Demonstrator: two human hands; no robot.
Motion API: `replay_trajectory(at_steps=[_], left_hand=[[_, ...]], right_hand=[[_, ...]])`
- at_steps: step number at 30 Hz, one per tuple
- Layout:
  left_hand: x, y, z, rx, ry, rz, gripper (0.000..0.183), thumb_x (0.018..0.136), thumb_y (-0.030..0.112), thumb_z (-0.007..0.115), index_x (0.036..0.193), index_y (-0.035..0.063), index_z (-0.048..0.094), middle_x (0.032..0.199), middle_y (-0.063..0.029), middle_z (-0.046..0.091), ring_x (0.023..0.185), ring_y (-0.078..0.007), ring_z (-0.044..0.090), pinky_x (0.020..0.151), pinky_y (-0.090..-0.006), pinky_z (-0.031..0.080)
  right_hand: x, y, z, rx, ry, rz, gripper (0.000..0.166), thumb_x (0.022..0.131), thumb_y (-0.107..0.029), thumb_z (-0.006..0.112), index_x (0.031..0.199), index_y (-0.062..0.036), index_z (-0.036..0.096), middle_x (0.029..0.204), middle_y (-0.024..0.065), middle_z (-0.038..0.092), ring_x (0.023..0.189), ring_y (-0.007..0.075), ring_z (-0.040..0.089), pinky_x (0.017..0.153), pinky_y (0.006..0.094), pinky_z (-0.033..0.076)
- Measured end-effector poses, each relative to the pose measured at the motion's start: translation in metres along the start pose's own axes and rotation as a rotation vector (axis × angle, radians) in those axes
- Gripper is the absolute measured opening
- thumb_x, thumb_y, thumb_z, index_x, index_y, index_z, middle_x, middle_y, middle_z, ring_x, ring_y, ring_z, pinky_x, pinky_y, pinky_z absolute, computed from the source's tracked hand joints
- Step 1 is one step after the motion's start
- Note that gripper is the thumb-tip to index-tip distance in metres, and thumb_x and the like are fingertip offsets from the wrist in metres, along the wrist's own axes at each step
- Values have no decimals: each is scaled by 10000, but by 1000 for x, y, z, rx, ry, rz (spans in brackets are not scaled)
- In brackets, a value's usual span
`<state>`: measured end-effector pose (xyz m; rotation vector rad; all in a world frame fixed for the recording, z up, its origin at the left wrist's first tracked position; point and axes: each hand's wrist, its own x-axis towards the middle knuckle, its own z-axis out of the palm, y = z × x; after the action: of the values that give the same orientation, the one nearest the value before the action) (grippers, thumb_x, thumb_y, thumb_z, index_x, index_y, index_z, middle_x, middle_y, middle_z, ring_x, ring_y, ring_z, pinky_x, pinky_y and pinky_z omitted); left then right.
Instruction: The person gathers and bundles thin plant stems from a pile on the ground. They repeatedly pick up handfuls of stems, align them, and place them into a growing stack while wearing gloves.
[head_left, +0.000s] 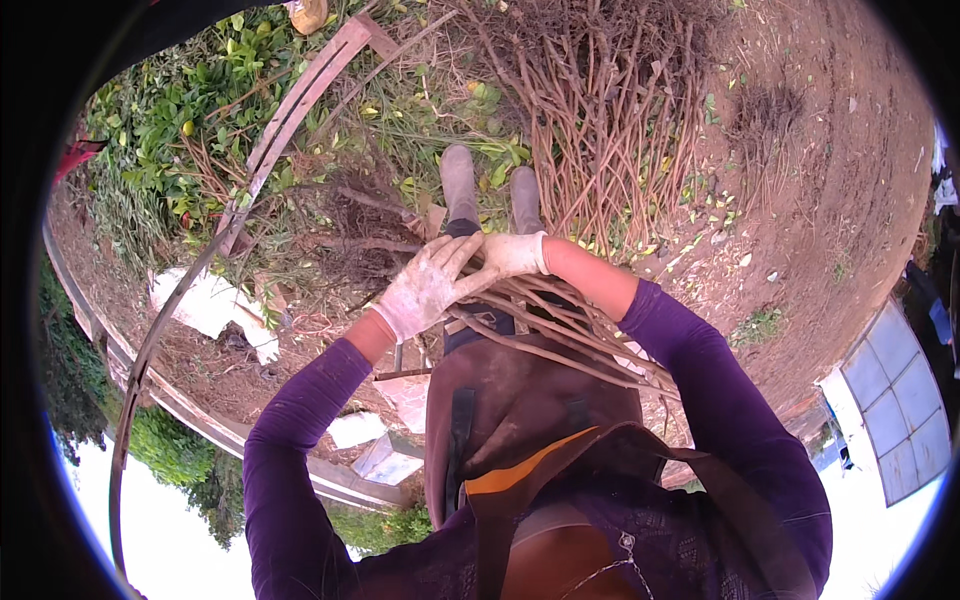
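A bundle of thin, leafless woody stems (559, 315) lies across the front of my legs. Its dark, bushy roots (360, 240) point left, and the bare stems fan out to the right under my right forearm. My left hand (426, 283), in a soiled white glove, wraps over the bundle with its fingers reaching toward the other hand. Close against it, my right hand (511, 255), also in a white glove, grips the same stems. The fingers' undersides are hidden. A brown apron (525, 390) hangs behind the bundle, above my rubber boots (459, 180).
A large heap of similar rooted stems (615, 150) lies ahead on the right. Cut leafy branches (195, 127) with yellow-green fruit cover the ground ahead left, crossed by a weathered wooden beam (289, 112). White sheeting (199, 304) lies at left. Another person's shoe (307, 15) shows at the top.
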<state>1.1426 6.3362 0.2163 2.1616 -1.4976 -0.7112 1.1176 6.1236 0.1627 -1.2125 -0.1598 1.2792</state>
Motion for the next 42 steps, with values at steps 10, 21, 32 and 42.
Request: replay_trajectory(at_steps=[10,21,32,42], left_hand=[[26,2,-23,26,-612,-176,868,593,454,908,1278,76,533,1091,-69,599,1102,-263,557,933,-406,425],[13,22,3,82,-557,-195,407,831,154,668,1215,118,538,1052,-72,595,1042,-259,610,984,-423,453],[14,35,3,146,-345,-153,363,891,168,557,1248,107,585,1252,-89,599,1191,-254,569,1111,-437,402],[20,-9,6,-95,-482,87,737,616,410,867,1163,51,527,1110,-118,597,1139,-321,570,1064,-424,417]], right_hand=[[-49,48,-63,-27,977,125,475,838,-295,767,1223,-30,684,1241,170,643,1274,340,546,1088,413,434],[-30,87,-101,54,1253,-169,405,1000,-184,578,1362,-5,563,1082,199,719,942,310,680,875,346,516],[-55,51,26,-277,260,-64,418,1062,-264,478,1381,3,514,1147,293,661,1096,455,637,895,448,522],[-34,32,-2,-629,-95,-6,373,1005,-274,498,1319,-80,549,986,261,690,966,449,667,858,514,531]])
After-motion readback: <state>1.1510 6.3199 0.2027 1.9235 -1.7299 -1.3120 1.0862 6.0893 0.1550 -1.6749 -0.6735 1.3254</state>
